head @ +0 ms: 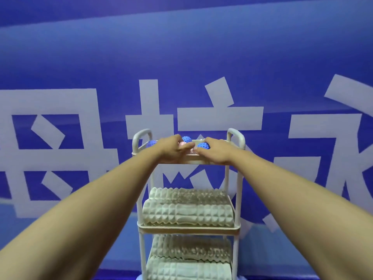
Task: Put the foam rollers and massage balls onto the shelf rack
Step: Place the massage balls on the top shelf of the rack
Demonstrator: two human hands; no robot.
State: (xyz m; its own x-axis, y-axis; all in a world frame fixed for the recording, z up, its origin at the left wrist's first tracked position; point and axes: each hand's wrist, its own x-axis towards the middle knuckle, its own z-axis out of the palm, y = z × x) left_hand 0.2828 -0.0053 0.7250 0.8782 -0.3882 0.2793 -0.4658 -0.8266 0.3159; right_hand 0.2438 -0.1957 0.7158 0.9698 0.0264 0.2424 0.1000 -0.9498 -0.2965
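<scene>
A white three-tier shelf rack [238,138] stands before me against a blue wall. Both arms reach into its top tray. My left hand [171,149] curls its fingers round a pink spiky massage ball [183,144]. My right hand [214,151] rests on a blue spiky ball [203,146]. Another blue ball [186,139] sits behind, and one more [151,143] lies at the tray's left. Two pale ridged foam rollers [187,215] fill the middle tier, and two more [188,267] lie on the bottom tier.
A blue wall [80,57] with large white characters stands directly behind the rack. The rack's handle loops [141,134] rise at both ends of the top tray.
</scene>
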